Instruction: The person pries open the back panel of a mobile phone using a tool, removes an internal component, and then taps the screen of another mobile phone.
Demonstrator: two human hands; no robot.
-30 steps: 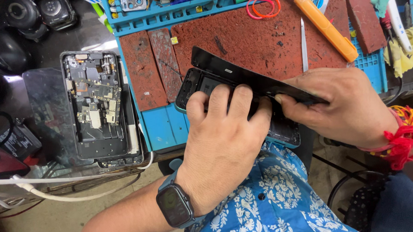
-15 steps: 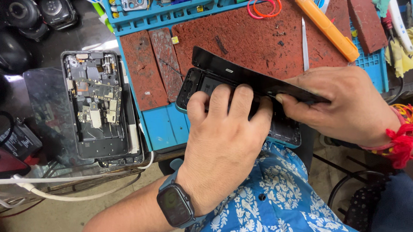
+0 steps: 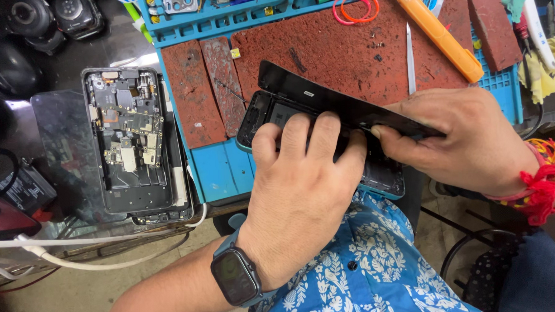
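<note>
Left hand [image 3: 304, 192] lies flat on the phone body [image 3: 327, 144], fingers curled and pressing down onto its open frame, clamping it rather than gripping round it. Right hand [image 3: 464, 141] is nearly closed, thumb and fingertips pinching the right end of the black panel [image 3: 325, 98], which is tilted up off the phone like a hinged lid, far edge highest. Phone sits on the red mat [image 3: 348, 53], near edge overhanging toward the blue floral shirt [image 3: 370, 277]. My read: panel is being peeled off the phone; do it well by holding the body dead still, lifting slow and even, keeping the angle shallow so nothing under it tears or the panel cracks. Can't tell if a cable joins the two. Left of the mat, a second opened phone [image 3: 130, 144] with boards exposed; at the mat's far right, an orange cutter [image 3: 437, 33]; rubber bands [image 3: 355, 6] at its far edge.
</note>
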